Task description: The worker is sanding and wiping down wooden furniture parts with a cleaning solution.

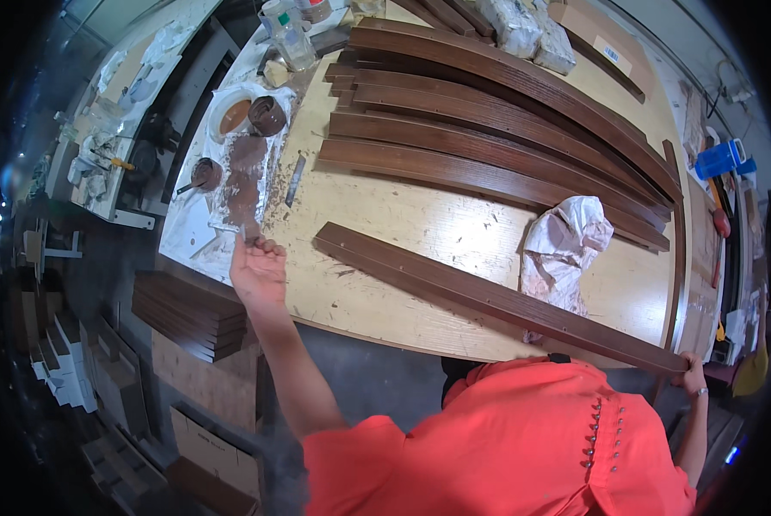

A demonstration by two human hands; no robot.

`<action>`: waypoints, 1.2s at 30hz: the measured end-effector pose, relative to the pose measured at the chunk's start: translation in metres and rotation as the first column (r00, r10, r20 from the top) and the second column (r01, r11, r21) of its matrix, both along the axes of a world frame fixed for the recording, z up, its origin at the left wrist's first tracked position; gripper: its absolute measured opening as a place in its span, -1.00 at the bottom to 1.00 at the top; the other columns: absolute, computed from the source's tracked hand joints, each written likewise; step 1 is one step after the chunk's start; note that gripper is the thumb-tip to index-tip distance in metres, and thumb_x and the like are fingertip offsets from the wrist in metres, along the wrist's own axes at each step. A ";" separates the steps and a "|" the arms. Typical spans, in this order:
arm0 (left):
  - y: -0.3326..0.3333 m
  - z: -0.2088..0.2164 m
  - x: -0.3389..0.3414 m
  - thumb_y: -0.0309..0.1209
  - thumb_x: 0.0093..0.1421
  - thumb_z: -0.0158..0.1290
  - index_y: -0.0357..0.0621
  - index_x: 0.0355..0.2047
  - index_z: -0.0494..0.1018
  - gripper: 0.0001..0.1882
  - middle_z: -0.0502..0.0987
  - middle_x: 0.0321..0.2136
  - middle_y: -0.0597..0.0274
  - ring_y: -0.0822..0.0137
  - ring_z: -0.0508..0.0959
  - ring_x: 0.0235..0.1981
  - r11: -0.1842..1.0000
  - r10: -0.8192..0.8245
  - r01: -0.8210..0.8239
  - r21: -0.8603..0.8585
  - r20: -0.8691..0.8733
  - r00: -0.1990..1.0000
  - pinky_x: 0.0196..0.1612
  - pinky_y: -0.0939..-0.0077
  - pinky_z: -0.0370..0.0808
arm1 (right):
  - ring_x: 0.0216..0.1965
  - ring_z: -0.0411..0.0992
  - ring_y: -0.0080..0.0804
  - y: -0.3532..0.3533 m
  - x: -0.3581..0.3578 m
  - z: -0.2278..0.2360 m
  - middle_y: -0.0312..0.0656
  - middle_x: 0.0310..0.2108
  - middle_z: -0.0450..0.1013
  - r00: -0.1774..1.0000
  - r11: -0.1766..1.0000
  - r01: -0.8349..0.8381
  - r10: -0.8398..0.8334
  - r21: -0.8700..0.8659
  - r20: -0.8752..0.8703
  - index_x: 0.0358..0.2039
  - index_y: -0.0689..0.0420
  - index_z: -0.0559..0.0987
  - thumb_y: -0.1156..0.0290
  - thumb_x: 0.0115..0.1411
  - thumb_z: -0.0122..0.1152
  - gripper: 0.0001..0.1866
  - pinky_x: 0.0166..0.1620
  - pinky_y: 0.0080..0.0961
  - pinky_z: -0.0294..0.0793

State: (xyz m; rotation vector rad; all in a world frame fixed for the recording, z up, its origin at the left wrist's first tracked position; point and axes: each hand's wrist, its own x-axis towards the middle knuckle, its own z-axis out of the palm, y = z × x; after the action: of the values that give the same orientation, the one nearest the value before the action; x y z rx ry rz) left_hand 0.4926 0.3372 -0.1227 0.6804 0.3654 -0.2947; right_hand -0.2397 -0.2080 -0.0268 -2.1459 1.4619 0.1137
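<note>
A long dark brown wooden plank [489,288] lies slantwise along the near edge of the table. At its right end, my right hand [691,374] is closed round the wood. My left hand [259,273] is over the table's left edge, palm turned up and fingers curled. Its fingertips are by a brown smear [246,176] on a white sheet [203,236]; whatever they hold is too small to make out. Behind the plank's middle sits a crumpled white cloth [566,245] with brownish stains.
Several brown planks [454,138] lie side by side across the table [385,206]. A bowl of brown paste [233,118], a dark cup [267,116] and a small brown pot [206,174] stand on the sheet. A flat metal strip [295,181] lies nearby. Stacked boards [188,314] are below left.
</note>
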 end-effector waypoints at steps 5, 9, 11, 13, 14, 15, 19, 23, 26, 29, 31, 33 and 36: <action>-0.006 -0.002 -0.027 -0.24 0.28 -0.01 -0.21 -0.22 0.34 -0.73 0.35 -0.42 0.25 0.38 0.28 -0.42 0.992 -0.029 0.034 -0.118 0.041 0.999 -0.29 0.44 0.30 | -0.52 0.23 -0.66 0.013 0.040 0.018 -0.46 -0.60 0.29 0.996 0.987 0.084 -0.079 0.137 -0.037 -0.63 0.14 0.38 0.68 -0.51 0.17 -0.69 -0.52 -0.59 0.29; -0.008 0.001 -0.042 -0.36 0.28 -0.03 -0.25 -0.01 0.27 -0.67 0.39 -0.27 0.18 0.38 0.28 -0.42 0.993 -0.050 0.062 -0.098 0.124 0.991 -0.26 0.45 0.32 | -0.53 0.23 -0.67 0.011 0.042 0.020 -0.48 -0.63 0.26 0.998 0.992 -0.009 0.016 0.126 -0.054 -0.66 0.13 0.36 0.68 -0.51 0.15 -0.71 -0.56 -0.60 0.26; -0.005 -0.003 -0.048 -0.41 0.27 -0.04 -0.24 0.04 0.23 -0.64 0.39 -0.22 0.15 0.38 0.31 -0.38 0.996 -0.059 0.072 -0.057 0.194 0.979 -0.23 0.47 0.34 | -0.54 0.22 -0.68 0.009 0.038 0.017 -0.49 -0.64 0.25 0.996 0.990 0.041 -0.030 0.132 -0.088 -0.67 0.13 0.35 0.69 -0.54 0.13 -0.70 -0.58 -0.59 0.23; -0.006 -0.002 -0.052 -0.47 0.26 -0.05 -0.23 0.09 0.19 -0.60 0.39 -0.18 0.12 0.38 0.34 -0.34 0.997 -0.071 0.077 -0.014 0.263 0.962 -0.19 0.48 0.37 | -0.54 0.22 -0.69 0.007 0.034 0.013 -0.49 -0.64 0.25 0.998 0.993 0.006 0.003 0.122 -0.068 -0.67 0.14 0.35 0.69 -0.56 0.13 -0.70 -0.57 -0.60 0.23; -0.009 0.001 -0.056 -0.47 0.29 -0.07 -0.24 0.08 0.21 -0.63 0.39 -0.13 0.08 0.32 0.38 -0.26 0.999 -0.053 0.053 0.007 0.243 0.969 -0.11 0.45 0.39 | -0.54 0.21 -0.69 0.006 0.033 0.012 -0.49 -0.63 0.25 0.998 0.994 -0.031 0.036 0.108 -0.046 -0.68 0.14 0.35 0.69 -0.57 0.12 -0.69 -0.57 -0.60 0.22; -0.010 0.004 -0.059 -0.46 0.31 -0.09 -0.26 0.07 0.23 -0.67 0.39 -0.08 0.03 0.26 0.42 -0.17 0.999 -0.033 0.027 0.030 0.223 0.974 -0.04 0.42 0.42 | -0.54 0.21 -0.69 0.009 0.041 0.014 -0.49 -0.63 0.25 0.998 0.993 -0.032 0.037 0.111 -0.045 -0.68 0.14 0.35 0.69 -0.57 0.12 -0.69 -0.57 -0.60 0.22; -0.021 0.011 -0.067 -0.59 0.22 -0.05 -0.30 0.06 0.18 -0.61 0.40 -0.15 0.03 0.29 0.44 -0.17 0.992 -0.040 0.006 0.128 0.268 0.963 -0.03 0.42 0.41 | -0.54 0.19 -0.68 0.012 0.039 0.011 -0.49 -0.62 0.24 0.999 0.992 0.030 -0.029 0.121 -0.017 -0.67 0.14 0.36 0.66 -0.60 0.17 -0.67 -0.51 -0.61 0.23; -0.034 0.024 -0.086 -0.74 0.14 -0.02 -0.38 -0.01 0.23 -0.61 0.43 -0.18 0.01 0.29 0.48 -0.14 0.826 -0.070 -0.153 0.543 0.367 0.928 0.00 0.39 0.44 | -0.54 0.19 -0.64 0.005 0.029 0.006 -0.48 -0.62 0.23 0.997 0.996 -0.083 0.083 0.014 0.004 -0.64 0.17 0.38 0.63 -0.62 0.21 -0.64 -0.48 -0.60 0.26; -0.044 0.022 -0.096 -0.79 0.10 0.01 -0.40 -0.05 0.27 -0.61 0.45 -0.18 -0.01 0.26 0.51 -0.14 0.735 -0.106 -0.193 0.650 0.391 0.914 -0.02 0.40 0.47 | -0.54 0.19 -0.63 0.001 0.033 0.011 -0.46 -0.63 0.23 0.990 0.984 -0.114 0.124 0.135 -0.064 -0.64 0.18 0.37 0.63 -0.60 0.22 -0.65 -0.47 -0.58 0.27; -0.070 0.026 -0.119 -0.75 0.11 0.04 -0.41 -0.05 0.28 -0.63 0.46 -0.17 -0.01 0.28 0.52 -0.15 0.700 -0.123 -0.198 0.686 0.389 0.913 -0.04 0.45 0.47 | -0.54 0.19 -0.64 0.012 0.040 0.011 -0.45 -0.64 0.22 0.997 0.994 -0.071 0.073 0.080 -0.027 -0.66 0.19 0.36 0.62 -0.58 0.22 -0.67 -0.48 -0.59 0.25; -0.089 0.026 -0.137 -0.70 0.13 0.06 -0.40 -0.04 0.28 -0.62 0.46 -0.16 0.00 0.32 0.51 -0.14 0.673 -0.149 -0.206 0.710 0.403 0.903 -0.04 0.48 0.46 | -0.54 0.19 -0.64 0.013 0.041 0.013 -0.45 -0.64 0.22 0.995 0.992 -0.088 0.092 0.086 -0.047 -0.66 0.19 0.36 0.63 -0.56 0.21 -0.68 -0.48 -0.59 0.25; -0.101 0.022 -0.156 -0.68 0.10 0.11 -0.41 -0.06 0.29 -0.61 0.47 -0.19 0.01 0.30 0.53 -0.15 0.444 -0.263 -0.208 0.872 0.348 0.900 -0.06 0.47 0.47 | -0.54 0.19 -0.65 0.012 0.037 0.013 -0.45 -0.65 0.21 0.991 0.990 -0.107 0.113 0.094 -0.067 -0.65 0.19 0.37 0.63 -0.55 0.21 -0.69 -0.47 -0.60 0.25; -0.114 0.005 -0.179 -0.66 0.08 0.16 -0.39 -0.09 0.30 -0.61 0.48 -0.19 0.02 0.29 0.54 -0.15 0.346 -0.433 -0.323 0.881 0.455 0.778 -0.04 0.45 0.47 | -0.50 0.17 -0.65 0.007 0.030 0.010 -0.51 -0.62 0.17 0.994 0.988 -0.079 0.089 0.132 -0.069 -0.63 0.12 0.34 0.59 -0.58 0.27 -0.62 -0.45 -0.61 0.21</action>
State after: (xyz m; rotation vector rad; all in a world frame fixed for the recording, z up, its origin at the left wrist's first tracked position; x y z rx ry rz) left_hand 0.3135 0.2230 -0.1175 1.9501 -0.2376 0.1649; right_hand -0.2093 -0.2011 -0.0170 -2.1182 1.3656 0.3135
